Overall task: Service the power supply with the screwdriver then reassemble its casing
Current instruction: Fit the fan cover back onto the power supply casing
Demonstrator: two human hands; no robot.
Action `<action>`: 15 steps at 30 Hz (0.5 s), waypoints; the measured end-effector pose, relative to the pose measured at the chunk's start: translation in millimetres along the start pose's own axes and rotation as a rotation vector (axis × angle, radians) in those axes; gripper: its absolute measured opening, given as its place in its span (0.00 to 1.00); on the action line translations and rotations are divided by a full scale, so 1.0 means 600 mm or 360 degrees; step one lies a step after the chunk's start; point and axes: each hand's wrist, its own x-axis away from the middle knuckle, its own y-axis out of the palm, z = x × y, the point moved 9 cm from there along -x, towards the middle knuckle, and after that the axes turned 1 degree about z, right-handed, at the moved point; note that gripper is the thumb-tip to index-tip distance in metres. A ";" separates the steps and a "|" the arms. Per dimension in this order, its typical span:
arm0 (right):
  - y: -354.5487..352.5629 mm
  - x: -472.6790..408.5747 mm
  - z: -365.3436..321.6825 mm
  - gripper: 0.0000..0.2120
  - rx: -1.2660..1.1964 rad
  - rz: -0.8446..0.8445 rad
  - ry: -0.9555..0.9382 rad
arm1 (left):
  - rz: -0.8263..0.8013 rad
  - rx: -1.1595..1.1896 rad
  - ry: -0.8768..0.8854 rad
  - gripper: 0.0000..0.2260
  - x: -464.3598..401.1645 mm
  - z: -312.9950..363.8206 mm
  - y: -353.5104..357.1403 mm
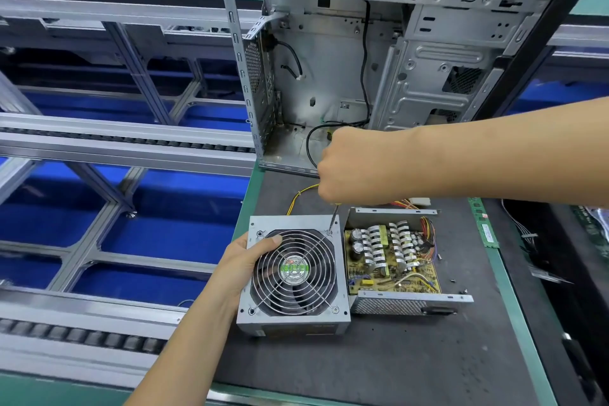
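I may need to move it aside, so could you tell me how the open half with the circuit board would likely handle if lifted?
The open half would probably feel stiff, given its sheet-metal walls. Its bare components look fragile, so fingers belong on the walls. The attached wires would likely trail and tug.

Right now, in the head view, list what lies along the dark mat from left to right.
Left hand gripping the cover → fan cover with the screwdriver tip at its far right screw → open circuit board tray → loose screws → green memory stick at the mat's right edge.
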 end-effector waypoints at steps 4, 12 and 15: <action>0.014 -0.004 -0.002 0.12 -0.0194 -0.0019 0.0073 | -0.0025 0.0018 0.0016 0.12 0.000 0.000 0.002; -0.004 -0.002 -0.004 0.08 -0.0113 0.0037 -0.0008 | -0.0031 -0.0016 0.0024 0.15 -0.003 0.000 0.000; -0.005 -0.001 -0.005 0.15 -0.0019 0.0019 -0.0001 | -0.0006 -0.0034 0.0025 0.15 -0.005 -0.002 -0.004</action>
